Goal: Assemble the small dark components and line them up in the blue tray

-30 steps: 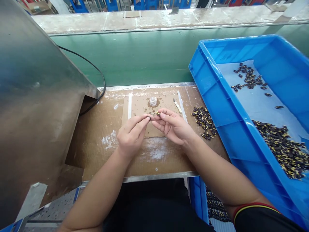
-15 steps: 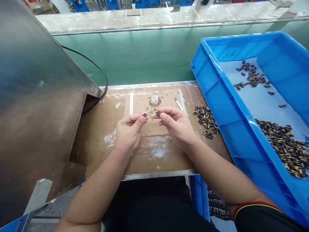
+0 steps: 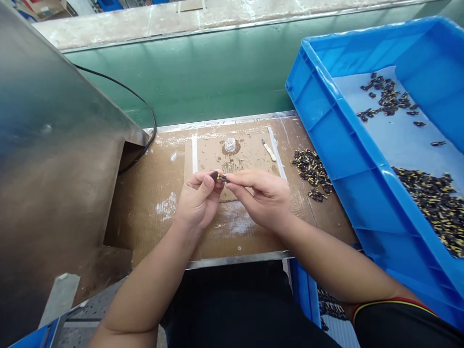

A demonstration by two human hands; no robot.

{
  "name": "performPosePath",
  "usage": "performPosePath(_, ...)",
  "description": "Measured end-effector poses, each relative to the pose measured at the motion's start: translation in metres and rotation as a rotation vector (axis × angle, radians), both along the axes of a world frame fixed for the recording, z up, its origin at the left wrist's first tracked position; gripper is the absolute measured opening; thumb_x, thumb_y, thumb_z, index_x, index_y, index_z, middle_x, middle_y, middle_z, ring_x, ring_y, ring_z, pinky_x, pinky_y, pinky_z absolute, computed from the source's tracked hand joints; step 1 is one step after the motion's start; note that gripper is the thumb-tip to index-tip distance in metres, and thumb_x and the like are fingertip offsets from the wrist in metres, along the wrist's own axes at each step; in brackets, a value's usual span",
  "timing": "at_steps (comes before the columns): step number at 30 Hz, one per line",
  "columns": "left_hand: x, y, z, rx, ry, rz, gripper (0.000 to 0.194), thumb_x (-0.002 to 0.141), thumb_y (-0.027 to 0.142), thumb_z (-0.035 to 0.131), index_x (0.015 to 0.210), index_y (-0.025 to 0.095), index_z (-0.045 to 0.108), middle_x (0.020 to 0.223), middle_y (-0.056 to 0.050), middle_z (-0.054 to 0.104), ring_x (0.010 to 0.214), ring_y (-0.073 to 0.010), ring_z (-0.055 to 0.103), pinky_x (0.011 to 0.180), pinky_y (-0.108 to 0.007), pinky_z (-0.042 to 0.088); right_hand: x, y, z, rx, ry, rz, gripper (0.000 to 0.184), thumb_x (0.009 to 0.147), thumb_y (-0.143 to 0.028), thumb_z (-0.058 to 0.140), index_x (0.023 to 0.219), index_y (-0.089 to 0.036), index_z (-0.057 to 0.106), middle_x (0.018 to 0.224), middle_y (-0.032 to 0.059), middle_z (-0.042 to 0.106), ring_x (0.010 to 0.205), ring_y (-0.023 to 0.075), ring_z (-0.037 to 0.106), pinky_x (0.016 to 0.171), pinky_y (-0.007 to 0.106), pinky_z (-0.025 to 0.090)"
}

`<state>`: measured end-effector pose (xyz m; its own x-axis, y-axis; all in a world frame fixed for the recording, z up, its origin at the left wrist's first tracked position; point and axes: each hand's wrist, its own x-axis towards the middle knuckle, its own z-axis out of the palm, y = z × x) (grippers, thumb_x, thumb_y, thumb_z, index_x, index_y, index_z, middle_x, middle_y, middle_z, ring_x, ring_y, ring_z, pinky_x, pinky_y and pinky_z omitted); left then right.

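Metal housing (image 3: 65, 159) stands over the left edge of the bench (image 3: 145, 217), and a black cable (image 3: 134, 95) curves down beside it near the back left corner. With our left hand (image 3: 195, 200) we pinch the dark end of a small black-and-yellow part (image 3: 219, 177), fingertips closed narrow on it, over the front of a cardboard sheet (image 3: 212, 145). Behind it, nearer the bench's back edge, sits a small clear container (image 3: 230, 145). With the thumb and forefinger of our right hand (image 3: 263, 195) we grip the other end; whether it is one piece or two, we cannot tell. A white-handled knife (image 3: 268, 151) lies near the sheet's right edge. Toward the bench's right edge we have a heap of similar parts (image 3: 311, 169), beside a blue crate (image 3: 326, 140) holding more.
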<state>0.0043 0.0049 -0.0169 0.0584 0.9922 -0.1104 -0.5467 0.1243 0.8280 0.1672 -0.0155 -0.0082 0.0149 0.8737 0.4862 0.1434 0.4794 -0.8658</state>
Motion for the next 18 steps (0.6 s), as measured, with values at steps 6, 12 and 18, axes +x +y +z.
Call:
performPosePath(6,0.001,0.0,0.0,0.015,-0.042,-0.037,0.03,0.066,0.043,0.1,0.07,0.025,0.075,0.089,0.002,0.077,0.074,-0.0065,0.067,0.076,-0.019,0.059,0.001,0.0,0.0,-0.01,0.013,0.016,0.019,0.091,-0.025,0.08,0.105,-0.037,0.083,0.108,-0.0014,0.083,0.098,0.0207,0.079,0.096,0.042,0.066)
performPosePath(12,-0.001,0.0,-0.003,0.024,0.009,-0.03,0.03,0.068,0.046,0.098,0.073,0.026,0.076,0.092,0.002,0.077,0.078,-0.0087,0.069,0.08,-0.023,0.06,0.001,0.0,0.007,-0.043,-0.014,0.04,0.014,0.093,-0.026,0.078,0.103,-0.035,0.083,0.108,-0.0005,0.083,0.098,0.0213,0.079,0.096,0.043,0.066)
performPosePath(18,0.0,-0.001,0.0,0.05,0.09,0.044,0.033,0.062,0.044,0.101,0.073,0.024,0.077,0.092,-0.001,0.079,0.083,-0.0132,0.073,0.086,-0.03,0.062,0.003,0.003,0.01,0.011,-0.094,0.015,0.013,0.093,-0.024,0.076,0.099,-0.033,0.084,0.105,-0.0006,0.084,0.094,0.0211,0.08,0.09,0.039,0.068)
